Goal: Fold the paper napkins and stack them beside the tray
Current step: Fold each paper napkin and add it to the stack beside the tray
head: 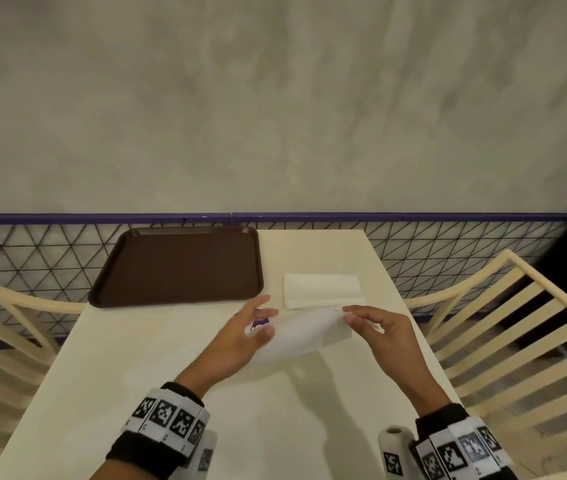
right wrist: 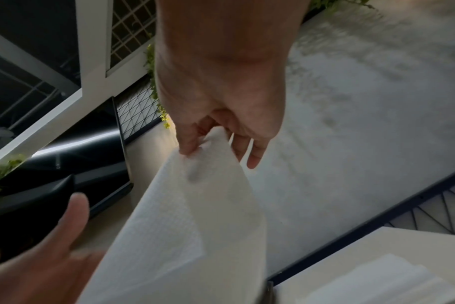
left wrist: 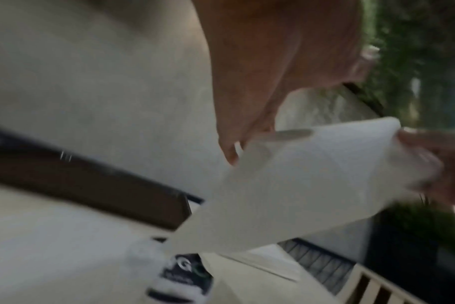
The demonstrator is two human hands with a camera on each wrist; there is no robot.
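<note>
While the right hand [head: 384,336] pinches a napkin [head: 304,336] corner and the left hand [head: 240,336], fingers loose, reaches its opposite edge, corners should align before creasing.

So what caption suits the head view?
Two hands lift a napkin beside a brown tray.

A pale cream surface [head: 157,358] stands against a mottled grey wall [head: 275,98]. Behind it runs a black wire-mesh fence [head: 32,258] with a purple rail. Cream slatted chairs [head: 517,323] sit on either side.
</note>
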